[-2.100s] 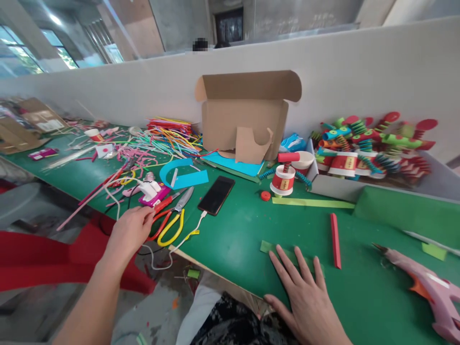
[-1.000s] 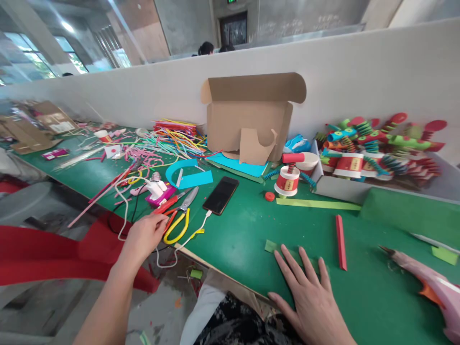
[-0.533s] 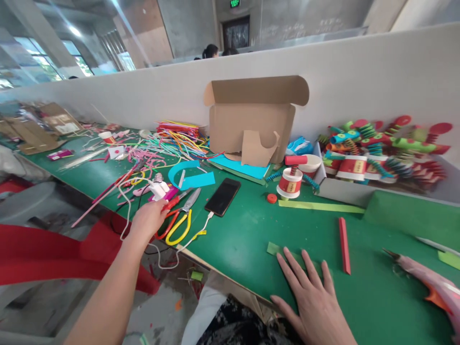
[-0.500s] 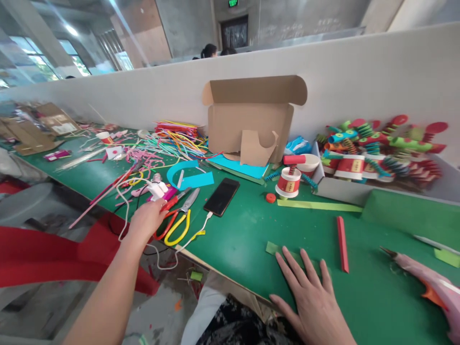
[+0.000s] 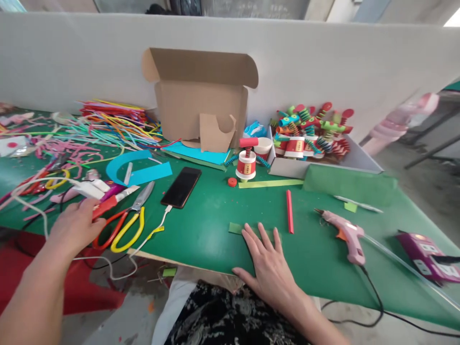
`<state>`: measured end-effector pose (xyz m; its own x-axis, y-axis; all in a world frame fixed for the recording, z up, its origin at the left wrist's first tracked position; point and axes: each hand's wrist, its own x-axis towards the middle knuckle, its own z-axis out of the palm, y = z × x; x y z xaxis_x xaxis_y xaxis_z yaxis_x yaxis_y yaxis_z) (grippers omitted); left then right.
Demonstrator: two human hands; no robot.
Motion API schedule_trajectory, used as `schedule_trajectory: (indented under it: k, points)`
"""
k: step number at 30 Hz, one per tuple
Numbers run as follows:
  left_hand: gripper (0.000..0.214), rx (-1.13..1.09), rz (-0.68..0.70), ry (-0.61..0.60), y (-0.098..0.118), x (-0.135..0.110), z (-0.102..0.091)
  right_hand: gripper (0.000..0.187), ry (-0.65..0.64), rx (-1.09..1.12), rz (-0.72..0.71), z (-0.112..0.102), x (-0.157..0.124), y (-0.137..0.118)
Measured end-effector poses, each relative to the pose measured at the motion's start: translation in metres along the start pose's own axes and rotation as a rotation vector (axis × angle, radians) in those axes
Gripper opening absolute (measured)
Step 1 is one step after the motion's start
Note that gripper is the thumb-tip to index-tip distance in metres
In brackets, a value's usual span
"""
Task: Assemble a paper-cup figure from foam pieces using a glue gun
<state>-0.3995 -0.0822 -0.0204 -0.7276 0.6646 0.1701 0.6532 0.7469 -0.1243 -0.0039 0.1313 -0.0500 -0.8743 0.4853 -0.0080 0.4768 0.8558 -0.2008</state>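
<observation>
My left hand (image 5: 77,225) is closed on the red handle of a utility knife (image 5: 108,206). The knife's pale blade end points right, close beside scissors (image 5: 131,220) with one red and one yellow grip. My right hand (image 5: 271,268) rests flat with fingers spread, its fingertips over a green paper strip (image 5: 235,228) that they partly cover. To the right of these fingers lies a red folded paper strip (image 5: 289,212). Farther back stands a small paper-cup figure (image 5: 246,165) with a red roll on top and blue folded arms, a red disc (image 5: 232,182) beside it.
A phone (image 5: 181,188) on a charging cable lies mid-table. A pink glue gun (image 5: 343,230) and a purple box (image 5: 427,254) are at right. Behind are an open cardboard box (image 5: 201,103) and a white box (image 5: 287,167) of finished figures. Pipe cleaners (image 5: 111,124) pile up at left.
The view has swung right and down, bringing the whole glue gun and purple box into sight. My left hand has shifted the knife slightly away from the scissors' tips; my right hand stays flat.
</observation>
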Motion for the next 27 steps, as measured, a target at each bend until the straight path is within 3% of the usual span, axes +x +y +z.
schedule_trajectory:
  k: [3,7,11,13,17,21,27]
  points:
    - [0.057,0.139,-0.080,-0.022,0.008,-0.015,-0.019,0.083,-0.001,-0.013,0.010,0.001,0.000,0.000]
    - [0.062,-0.172,0.119,0.054,0.031,-0.044,-0.031,0.085,-0.009,-0.040,0.008,0.003,0.000,0.001]
    - [0.040,-0.493,0.324,0.008,0.080,-0.071,-0.028,0.080,0.005,-0.065,-0.003,0.004,0.000,0.002]
    - [0.035,-0.532,0.402,-0.024,0.107,-0.078,-0.025,0.080,0.015,-0.073,-0.003,0.005,0.000,0.002]
    - [0.034,-0.486,0.530,0.027,0.143,-0.078,-0.018,0.086,0.015,-0.077,-0.005,0.006,-0.001,0.003]
    - [0.034,-0.465,0.604,0.072,0.157,-0.073,-0.014,0.087,0.007,-0.086,-0.011,0.006,-0.001,0.004]
    - [0.033,-0.450,0.626,0.080,0.161,-0.073,-0.016,0.088,-0.013,-0.086,0.000,0.004,0.000,0.002]
